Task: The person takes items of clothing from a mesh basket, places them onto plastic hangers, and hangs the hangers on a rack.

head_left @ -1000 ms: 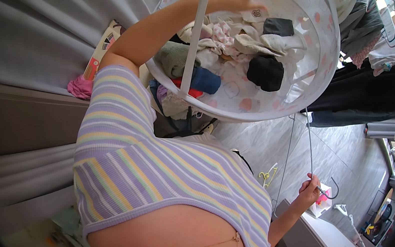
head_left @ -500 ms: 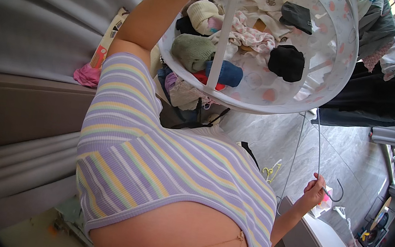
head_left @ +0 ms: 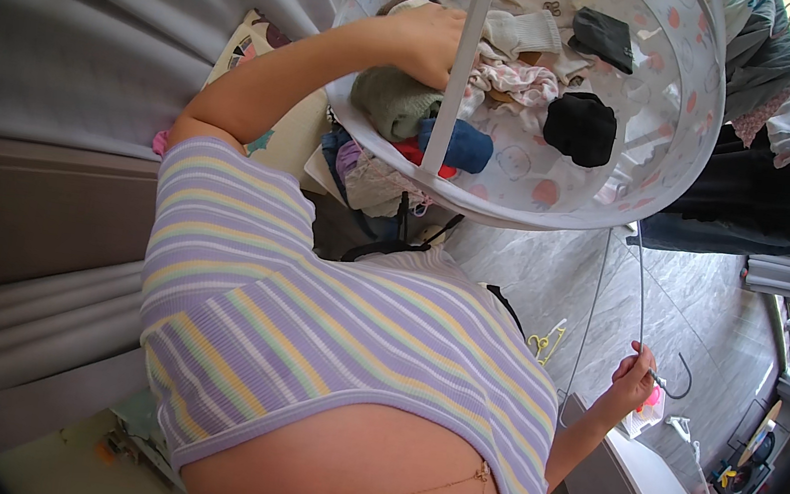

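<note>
My left hand reaches over the rim of a white mesh hanging basket. Its fingers curl down, partly hidden behind a white strap; they seem closed on a cream ribbed knit piece that shows just beyond the strap. Below the hand lie a green knit bundle and a folded blue cloth. A pink-spotted cloth, a black bundle and a dark grey folded piece lie farther right. Low on the right, my right hand grips a grey wire clothes hanger.
Clothes hang at the far right. Beneath the basket sits a pile of garments. Grey curtains cover the left side. A yellow hanger is near the white-topped cabinet over grey tiled floor.
My left hand has come down from the top edge onto the clothes in the basket. The cream knit piece now shows farther right. My right hand keeps the hanger in nearly the same place.
</note>
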`<action>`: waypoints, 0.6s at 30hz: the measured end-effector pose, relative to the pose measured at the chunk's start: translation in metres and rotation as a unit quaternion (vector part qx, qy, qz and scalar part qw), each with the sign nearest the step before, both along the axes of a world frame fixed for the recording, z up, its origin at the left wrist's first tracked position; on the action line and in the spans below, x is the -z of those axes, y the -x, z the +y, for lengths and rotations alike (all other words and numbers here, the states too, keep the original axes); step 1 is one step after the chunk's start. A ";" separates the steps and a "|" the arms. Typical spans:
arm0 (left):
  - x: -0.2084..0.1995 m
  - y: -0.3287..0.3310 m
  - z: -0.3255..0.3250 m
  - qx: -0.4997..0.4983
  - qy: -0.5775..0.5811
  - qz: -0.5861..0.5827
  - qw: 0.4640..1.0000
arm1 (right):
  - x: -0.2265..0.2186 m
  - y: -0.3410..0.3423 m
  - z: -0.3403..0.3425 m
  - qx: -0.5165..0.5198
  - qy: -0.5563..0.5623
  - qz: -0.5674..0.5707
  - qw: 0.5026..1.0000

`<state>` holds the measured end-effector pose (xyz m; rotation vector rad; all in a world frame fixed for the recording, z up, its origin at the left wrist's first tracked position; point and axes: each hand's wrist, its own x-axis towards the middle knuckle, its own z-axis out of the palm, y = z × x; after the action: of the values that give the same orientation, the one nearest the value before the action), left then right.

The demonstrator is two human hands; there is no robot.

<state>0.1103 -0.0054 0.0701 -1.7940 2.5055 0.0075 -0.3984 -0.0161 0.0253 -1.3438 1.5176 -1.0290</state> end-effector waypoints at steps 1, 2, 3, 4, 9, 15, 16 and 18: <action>0.006 0.005 0.003 -0.003 0.036 -0.008 0.999 | 0.000 -0.001 -0.001 -0.002 0.000 -0.002 1.000; 0.010 0.008 0.002 -0.004 0.077 -0.016 0.997 | -0.002 -0.001 0.000 -0.002 -0.002 -0.001 1.000; 0.012 0.005 -0.002 -0.007 0.092 -0.033 0.995 | -0.004 -0.002 0.002 -0.002 -0.003 -0.001 1.000; 0.014 -0.001 -0.008 -0.010 0.106 -0.049 0.993 | -0.006 -0.003 0.003 -0.001 -0.005 0.000 1.000; -0.010 -0.039 -0.041 -0.127 0.141 0.287 0.939 | -0.003 0.007 0.004 0.003 0.004 0.008 1.000; -0.082 -0.070 -0.056 -0.235 0.119 0.693 0.671 | 0.008 0.025 0.006 0.021 0.011 0.003 1.000; -0.079 -0.064 -0.067 -0.246 0.123 0.656 0.703 | 0.009 0.028 0.005 0.025 0.010 0.000 1.000; -0.043 -0.076 -0.103 0.068 0.113 0.682 0.720 | 0.002 0.026 0.007 0.037 0.002 -0.005 0.999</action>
<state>0.1860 -0.1089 0.1127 -2.0145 3.5601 1.6831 -0.4240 -0.0092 0.0228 -1.2921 1.5687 -1.0841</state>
